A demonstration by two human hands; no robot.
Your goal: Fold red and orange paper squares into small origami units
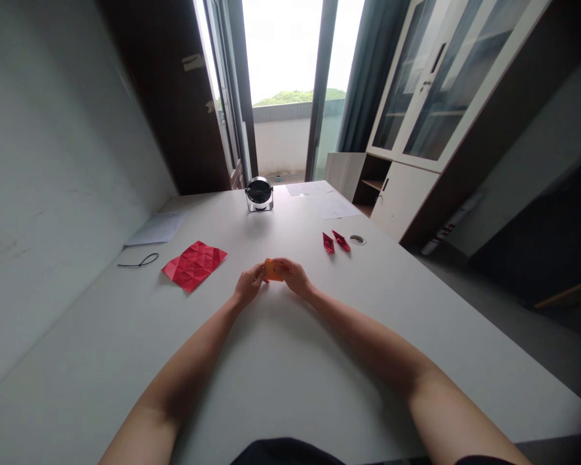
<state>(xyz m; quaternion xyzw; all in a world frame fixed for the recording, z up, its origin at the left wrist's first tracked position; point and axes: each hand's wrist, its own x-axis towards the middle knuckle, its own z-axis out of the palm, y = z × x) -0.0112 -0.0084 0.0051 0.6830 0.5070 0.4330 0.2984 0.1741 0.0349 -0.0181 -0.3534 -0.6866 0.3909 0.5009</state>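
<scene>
Between my two hands is a small folded piece of orange paper (274, 270), held over the middle of the white table. My left hand (250, 284) is closed on its left edge, the fingers pinching it. On the other side my right hand (294, 276) grips the paper's right part, with fingers over its top. A bit of red shows just under the orange paper by the left fingertips; whether it belongs to the same piece I cannot tell. To the left lies a creased red paper sheet (194, 265), opened flat. Two small folded red paper boats (328, 243) rest to the right.
A roll of tape (357, 239) lies beside the boats. Toward the back stand a round black-and-silver device (260, 194) and several white papers (341, 208). A black cable tie (139, 261) and more paper (155, 229) lie at left, near the wall.
</scene>
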